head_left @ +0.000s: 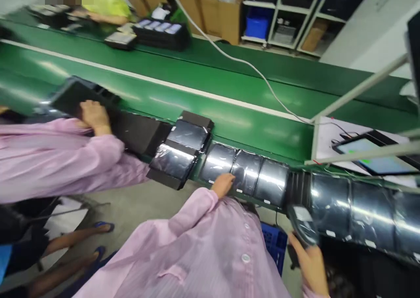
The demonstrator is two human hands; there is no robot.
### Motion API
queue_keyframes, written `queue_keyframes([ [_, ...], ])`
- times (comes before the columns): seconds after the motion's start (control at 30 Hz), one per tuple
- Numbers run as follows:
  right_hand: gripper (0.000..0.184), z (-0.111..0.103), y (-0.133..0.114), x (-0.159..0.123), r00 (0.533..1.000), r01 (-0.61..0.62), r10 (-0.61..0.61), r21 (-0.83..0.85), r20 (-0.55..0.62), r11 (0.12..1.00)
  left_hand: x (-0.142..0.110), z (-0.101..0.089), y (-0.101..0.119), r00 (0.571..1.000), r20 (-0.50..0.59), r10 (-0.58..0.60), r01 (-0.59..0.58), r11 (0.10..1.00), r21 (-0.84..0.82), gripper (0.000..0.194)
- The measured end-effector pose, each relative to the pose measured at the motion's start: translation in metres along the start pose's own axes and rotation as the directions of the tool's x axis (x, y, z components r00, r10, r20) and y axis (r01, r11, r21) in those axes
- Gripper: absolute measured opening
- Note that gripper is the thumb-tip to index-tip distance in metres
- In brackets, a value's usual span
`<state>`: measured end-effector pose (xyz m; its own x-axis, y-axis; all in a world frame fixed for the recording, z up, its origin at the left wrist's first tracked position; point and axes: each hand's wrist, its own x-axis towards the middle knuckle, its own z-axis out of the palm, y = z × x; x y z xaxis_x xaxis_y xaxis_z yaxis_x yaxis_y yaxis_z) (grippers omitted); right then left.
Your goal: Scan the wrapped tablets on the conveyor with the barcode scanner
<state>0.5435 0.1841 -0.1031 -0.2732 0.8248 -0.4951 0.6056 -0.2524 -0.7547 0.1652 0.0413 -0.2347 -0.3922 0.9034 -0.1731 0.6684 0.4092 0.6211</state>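
Observation:
My left hand (223, 185) rests at the near edge of the film-wrapped black panels, touching where a left panel (217, 162) meets a middle panel (246, 172); its fingers lie loosely on them. Beside these is a third glossy panel (272, 182), and each carries a small white label on its near edge. My right hand (310, 258) is wrapped round the handle of a dark barcode scanner (304, 223). The scanner's head points forward, near a dark upright stack (298, 186) between two groups of panels. More wrapped panels (370, 212) lie to the right.
Two stacked panels in black foam (173, 160) stand to the left. A co-worker's hand (96, 114) touches a black tray (74, 97). Behind runs a green conveyor (197, 81). A tablet (377, 153) stands on a white board at right; a blue crate (274, 243) is below.

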Motion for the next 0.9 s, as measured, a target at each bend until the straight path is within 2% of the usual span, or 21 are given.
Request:
queue_keyframes([
  [0.07, 0.049, 0.046, 0.002, -0.014, 0.998, -0.048, 0.046, -0.040, -0.043, 0.998, -0.008, -0.014, -0.038, 0.981, -0.169, -0.090, 0.097, 0.995, 0.032, 0.045],
  [0.13, 0.049, 0.089, 0.008, -0.013, 0.990, -0.105, 0.102, -0.032, -0.095, 0.994, -0.020, -0.022, -0.072, 0.950, -0.267, -0.162, 0.176, 0.984, 0.027, 0.052],
  [0.2, 0.051, 0.118, 0.018, -0.011, 0.978, -0.155, 0.149, -0.032, -0.143, 0.987, -0.034, -0.024, -0.098, 0.945, -0.280, -0.171, 0.184, 0.983, 0.019, 0.059],
  [0.27, 0.053, 0.131, 0.028, -0.011, 0.966, -0.197, 0.185, -0.051, -0.179, 0.979, -0.049, -0.022, -0.114, 0.949, -0.267, -0.168, 0.178, 0.984, 0.013, 0.062],
  [0.37, 0.053, 0.133, 0.037, -0.014, 0.954, -0.242, 0.218, -0.101, -0.206, 0.965, -0.064, -0.016, -0.124, 0.934, -0.275, -0.228, 0.233, 0.972, -0.013, 0.069],
  [0.47, 0.054, 0.131, 0.039, -0.014, 0.948, -0.261, 0.229, -0.128, -0.222, 0.957, -0.069, -0.011, -0.128, 0.920, -0.284, -0.269, 0.266, 0.963, -0.051, 0.076],
  [0.73, 0.055, 0.129, 0.041, -0.015, 0.949, -0.238, 0.210, -0.095, -0.236, 0.967, -0.068, -0.011, -0.131, 0.922, -0.272, -0.276, 0.262, 0.961, -0.086, 0.078],
  [0.9, 0.058, 0.126, 0.039, -0.023, 0.959, -0.220, 0.203, -0.067, -0.196, 0.973, -0.071, -0.015, -0.130, 0.935, -0.245, -0.254, 0.247, 0.967, -0.060, 0.083],
])
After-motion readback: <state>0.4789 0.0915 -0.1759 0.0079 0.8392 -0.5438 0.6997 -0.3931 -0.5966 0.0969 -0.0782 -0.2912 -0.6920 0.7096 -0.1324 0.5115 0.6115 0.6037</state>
